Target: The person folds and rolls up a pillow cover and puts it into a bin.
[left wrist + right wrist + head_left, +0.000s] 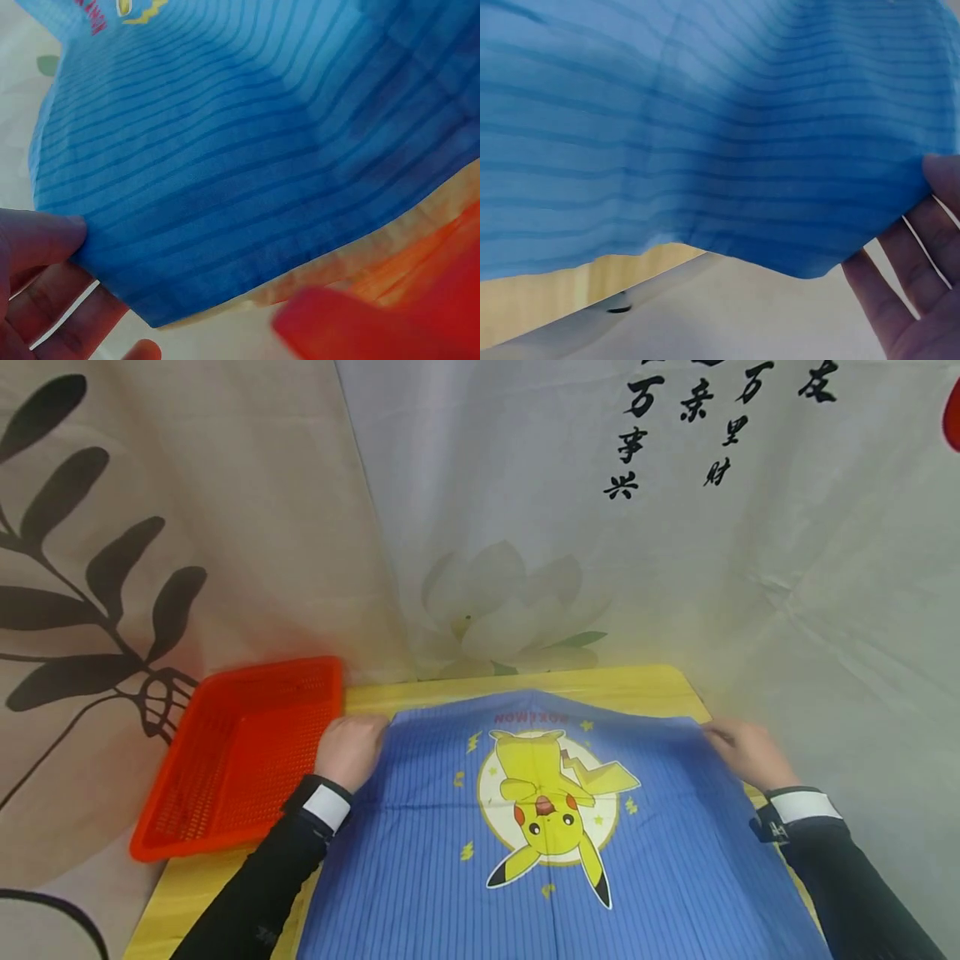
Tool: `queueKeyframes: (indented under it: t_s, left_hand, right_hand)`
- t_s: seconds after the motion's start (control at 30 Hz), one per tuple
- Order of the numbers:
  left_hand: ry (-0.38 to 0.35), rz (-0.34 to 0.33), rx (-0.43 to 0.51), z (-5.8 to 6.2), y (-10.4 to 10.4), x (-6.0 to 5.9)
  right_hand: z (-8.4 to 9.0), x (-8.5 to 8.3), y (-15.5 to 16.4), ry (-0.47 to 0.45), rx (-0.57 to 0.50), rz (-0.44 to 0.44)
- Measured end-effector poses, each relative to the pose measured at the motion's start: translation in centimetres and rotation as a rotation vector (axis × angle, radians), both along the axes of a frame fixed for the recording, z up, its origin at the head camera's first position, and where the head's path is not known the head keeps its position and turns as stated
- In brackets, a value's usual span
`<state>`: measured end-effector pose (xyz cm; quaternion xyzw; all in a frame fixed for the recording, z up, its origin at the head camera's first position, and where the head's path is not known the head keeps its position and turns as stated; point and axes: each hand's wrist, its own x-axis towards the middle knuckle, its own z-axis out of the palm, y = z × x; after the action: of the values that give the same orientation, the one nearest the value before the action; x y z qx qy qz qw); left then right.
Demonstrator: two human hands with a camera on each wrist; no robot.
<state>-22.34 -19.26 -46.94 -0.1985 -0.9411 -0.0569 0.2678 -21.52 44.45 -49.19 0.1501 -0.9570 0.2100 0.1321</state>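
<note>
A blue striped cloth (555,835) with a yellow cartoon print lies spread over the yellow table (420,693). My left hand (351,750) pinches its far left corner, thumb on top and fingers under the cloth (225,172). At the far right corner my right hand (746,752) grips the edge the same way. The right wrist view shows the cloth's (705,135) underside lifted off the table (547,289), with my fingers (911,300) beneath it.
An empty orange plastic basket (232,752) sits at the table's left end, close to my left hand, and shows blurred as the basket (390,315) in the left wrist view. Printed fabric backdrops (525,527) hang right behind the table.
</note>
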Motion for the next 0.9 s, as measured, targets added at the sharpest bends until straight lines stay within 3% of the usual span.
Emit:
queueKeyframes:
  t_s: [0.2,0.37,0.67,0.9]
  left_hand:
    - [-0.051,-0.038,0.015,0.7,-0.7,2.8]
    - [-0.076,-0.067,0.027,0.9,-1.6,5.3]
    - [-0.057,-0.136,-0.021,0.1,-2.5,9.9]
    - [-0.068,-0.191,-0.09,-1.5,-2.0,13.1]
  right_hand:
    - [0.2,3.0,0.7,-0.07,-0.054,-0.064]
    - [0.6,5.3,1.3,-0.039,-0.035,-0.07]
    - [1.0,9.1,2.0,-0.047,-0.044,-0.099]
    - [0.5,11.9,2.2,-0.084,-0.022,-0.158]
